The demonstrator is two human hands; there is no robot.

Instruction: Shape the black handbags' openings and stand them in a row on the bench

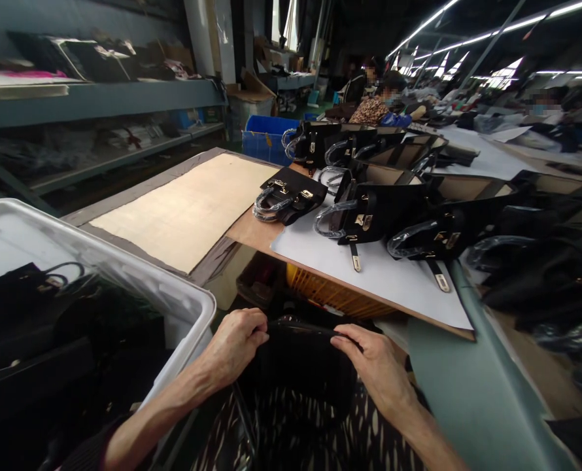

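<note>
A black handbag rests over my lap, dark against my patterned clothing. My left hand pinches its upper edge at the left corner, thumb against bent fingers. At the opposite end of that edge, my right hand grips with thumb and fingers closed. The bag's lower part blends into the dark clothing, so its outline there is hard to make out. On the table in front lies a finished-looking black handbag with gold clasps and plastic-wrapped handles.
Several black handbags, one of them here, stand on white paper ahead and right. A white bin with black bags is at my left. Beyond are a cream board, a blue crate and a seated co-worker.
</note>
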